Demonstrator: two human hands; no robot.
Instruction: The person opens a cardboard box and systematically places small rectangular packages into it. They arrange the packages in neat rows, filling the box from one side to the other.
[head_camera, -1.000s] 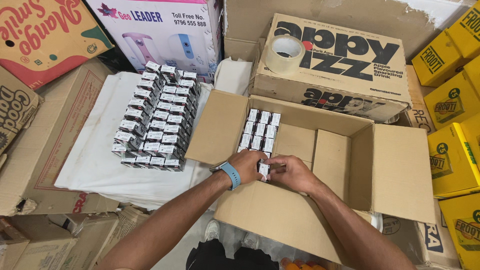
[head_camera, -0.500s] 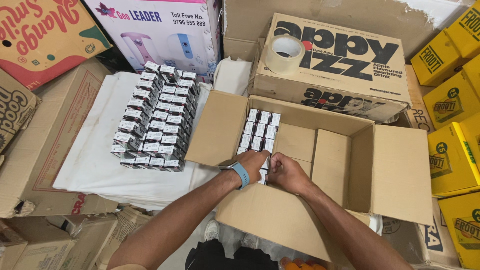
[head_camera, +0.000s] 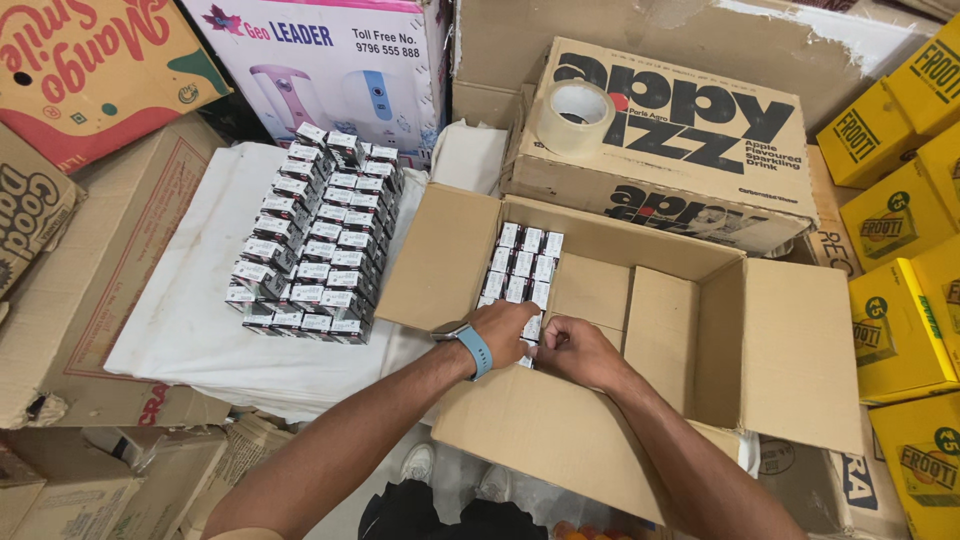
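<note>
Head view shows both hands down inside an open cardboard carton (head_camera: 690, 350) at the middle of the frame. The left hand (head_camera: 503, 327), with a blue wristband behind it, lies over the near end of a row of small white-and-dark boxes (head_camera: 522, 262) packed upright against the carton's left wall. The right hand (head_camera: 578, 350) sits just beside it, its fingers curled in on one small box (head_camera: 531, 328) at the row's near end; that grip looks clamped on the box, while the left hand's grip is hidden, so I cannot tell whether it holds anything.

More of the same small boxes stand in a tidy stack (head_camera: 315, 235) on a white cloth (head_camera: 180, 320) at the left of the frame, well apart from the carton.

These small boxes look light and fairly stiff, thin card that would dent if pinched hard. Taking one by its two broad faces, fingertips near the top edge, seems the safest hold; the smooth printed card may slip a little.

A roll of tape (head_camera: 575, 116) rests on a large printed carton (head_camera: 680, 150) at the upper middle.
</note>
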